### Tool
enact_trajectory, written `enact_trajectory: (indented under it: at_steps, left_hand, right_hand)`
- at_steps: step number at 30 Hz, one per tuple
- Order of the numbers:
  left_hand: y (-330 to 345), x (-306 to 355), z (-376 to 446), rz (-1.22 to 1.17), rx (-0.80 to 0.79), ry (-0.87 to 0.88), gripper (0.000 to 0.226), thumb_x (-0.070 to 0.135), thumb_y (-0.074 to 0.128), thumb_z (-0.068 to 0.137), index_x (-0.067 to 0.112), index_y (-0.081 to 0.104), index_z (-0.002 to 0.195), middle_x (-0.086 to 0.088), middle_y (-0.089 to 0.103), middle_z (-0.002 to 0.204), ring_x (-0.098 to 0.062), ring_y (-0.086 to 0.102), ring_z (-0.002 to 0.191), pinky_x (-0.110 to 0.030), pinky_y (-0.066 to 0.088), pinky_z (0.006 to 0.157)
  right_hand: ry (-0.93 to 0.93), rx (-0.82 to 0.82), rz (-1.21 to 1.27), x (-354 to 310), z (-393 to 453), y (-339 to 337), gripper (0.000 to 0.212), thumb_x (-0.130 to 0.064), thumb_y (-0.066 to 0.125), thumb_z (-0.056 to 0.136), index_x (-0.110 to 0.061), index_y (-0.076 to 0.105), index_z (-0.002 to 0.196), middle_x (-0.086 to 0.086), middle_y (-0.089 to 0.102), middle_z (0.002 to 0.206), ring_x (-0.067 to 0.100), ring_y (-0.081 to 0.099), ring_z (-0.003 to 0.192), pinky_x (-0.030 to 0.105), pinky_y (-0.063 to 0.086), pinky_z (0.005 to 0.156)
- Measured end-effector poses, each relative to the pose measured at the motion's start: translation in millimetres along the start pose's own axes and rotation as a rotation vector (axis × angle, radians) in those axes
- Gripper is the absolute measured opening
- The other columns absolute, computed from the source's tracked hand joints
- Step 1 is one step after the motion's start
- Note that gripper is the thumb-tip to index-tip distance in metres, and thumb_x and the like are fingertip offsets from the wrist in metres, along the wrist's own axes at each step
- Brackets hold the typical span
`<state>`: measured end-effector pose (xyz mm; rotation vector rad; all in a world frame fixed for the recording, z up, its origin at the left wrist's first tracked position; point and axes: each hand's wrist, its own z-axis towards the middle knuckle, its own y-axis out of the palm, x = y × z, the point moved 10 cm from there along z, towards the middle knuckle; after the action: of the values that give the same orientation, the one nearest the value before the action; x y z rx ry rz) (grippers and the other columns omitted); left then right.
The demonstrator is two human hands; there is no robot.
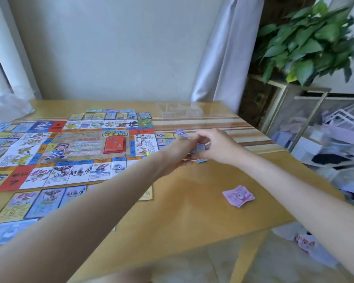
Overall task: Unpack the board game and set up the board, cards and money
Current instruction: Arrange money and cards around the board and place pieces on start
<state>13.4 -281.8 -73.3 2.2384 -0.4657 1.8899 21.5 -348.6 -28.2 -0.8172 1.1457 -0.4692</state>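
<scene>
wooden table (192,211) is sitting against a pale wall, curtains either side, potted plant (307,43) at right. game board (70,148) is lying flat on the left half, red card stack (116,145) resting on its centre, property cards (35,203) lining its near and far edges. both hands are meeting just off the board's right edge: right hand (215,148) is pinching a small stack of bluish notes (199,148), left hand (179,154) is curling under the same stack. pink money pile (238,196) is lying near the right forearm, apart from the board. clear plastic tray (180,111) is sitting at the far edge.
</scene>
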Motion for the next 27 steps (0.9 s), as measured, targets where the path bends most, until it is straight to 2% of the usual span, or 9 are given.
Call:
enact_trajectory:
  at_steps: [3,5,8,10,13,16,20,24,27]
  left_hand:
    - [15.8,2.2,6.4,-0.004,0.046,0.038,0.027,0.007,0.036,0.097,0.016,0.045,0.073,0.001,0.053,0.076,-0.005,0.05,0.068,-0.012,0.044,0.055]
    - [24.9,-0.4,9.3,-0.026,0.072,0.038,0.023,0.0,0.034,0.095,0.013,0.045,0.079,-0.001,0.048,0.082,-0.007,0.048,0.071,-0.016,0.045,0.062]
    - [44.5,-2.9,12.6,0.113,0.026,0.052,0.019,0.003,0.037,0.094,0.005,0.049,0.109,-0.006,0.053,0.092,-0.014,0.053,0.076,-0.023,0.049,0.073]
    - [55.8,-4.6,11.0,0.373,-0.027,0.062,0.03,0.01,0.042,0.094,0.006,0.05,0.123,-0.009,0.056,0.106,-0.019,0.054,0.087,-0.024,0.046,0.073]
    - [58.2,-5.9,6.7,0.718,0.001,0.09,0.033,0.02,0.051,0.093,0.008,0.057,0.122,-0.009,0.059,0.121,-0.023,0.056,0.108,-0.03,0.047,0.088]
    - [66.7,-12.9,2.2,0.797,-0.056,0.04,0.038,0.035,0.058,0.089,0.009,0.062,0.117,-0.007,0.061,0.12,-0.023,0.057,0.11,-0.032,0.046,0.093]
    - [91.4,-16.8,-5.8,1.073,-0.158,0.038,0.058,0.056,0.056,0.084,0.01,0.057,0.119,-0.003,0.056,0.12,-0.021,0.052,0.11,-0.03,0.039,0.084]
    - [112.5,-12.8,-10.4,1.258,-0.177,0.136,0.058,0.047,0.062,0.083,0.006,0.052,0.123,-0.008,0.048,0.117,-0.021,0.036,0.1,-0.028,0.03,0.08]
    - [122.6,-11.2,-10.8,1.307,-0.203,0.159,0.054,0.041,0.06,0.087,0.004,0.049,0.125,-0.011,0.05,0.127,-0.026,0.042,0.116,-0.03,0.031,0.081]
  right_hand:
    - [0.134,-0.077,0.286,25.7,-12.6,-13.3,0.02,-0.001,0.073,0.077,-0.016,0.061,0.082,-0.007,0.061,0.077,-0.002,0.055,0.059,0.011,0.045,0.056]
    - [0.232,-0.048,0.403,49.1,-19.0,-23.3,0.016,0.001,0.068,0.079,-0.011,0.061,0.084,0.001,0.062,0.078,0.006,0.059,0.065,0.012,0.047,0.056]
    - [0.325,-0.039,0.405,76.2,-28.3,-33.8,0.015,0.007,0.064,0.081,-0.007,0.064,0.086,0.006,0.064,0.076,0.008,0.06,0.063,0.013,0.048,0.055]
    - [0.38,-0.041,0.344,94.6,-36.3,-42.6,0.014,0.009,0.064,0.081,-0.003,0.065,0.089,0.008,0.064,0.077,0.011,0.06,0.065,0.014,0.05,0.056]
    - [0.459,-0.006,0.213,123.7,-49.3,-56.1,0.013,0.008,0.064,0.08,-0.002,0.068,0.089,0.013,0.065,0.086,0.018,0.059,0.076,0.021,0.049,0.067]
    - [0.508,0.036,0.067,142.6,-56.8,-60.7,0.017,0.005,0.067,0.08,0.0,0.069,0.096,0.009,0.065,0.081,0.017,0.058,0.077,0.021,0.047,0.067]
    - [0.48,0.077,-0.2,144.7,-52.1,-68.2,0.011,-0.004,0.071,0.079,-0.012,0.071,0.087,0.004,0.065,0.084,0.015,0.058,0.081,0.026,0.046,0.07]
    - [0.401,0.068,-0.37,136.9,-46.3,-64.8,0.009,-0.009,0.072,0.079,-0.016,0.068,0.083,0.002,0.064,0.092,0.012,0.053,0.08,0.018,0.039,0.059]
    - [0.365,0.067,-0.5,133.1,-43.4,-66.9,0.012,-0.015,0.073,0.078,-0.017,0.068,0.088,0.0,0.051,0.098,0.014,0.045,0.091,0.025,0.033,0.07]
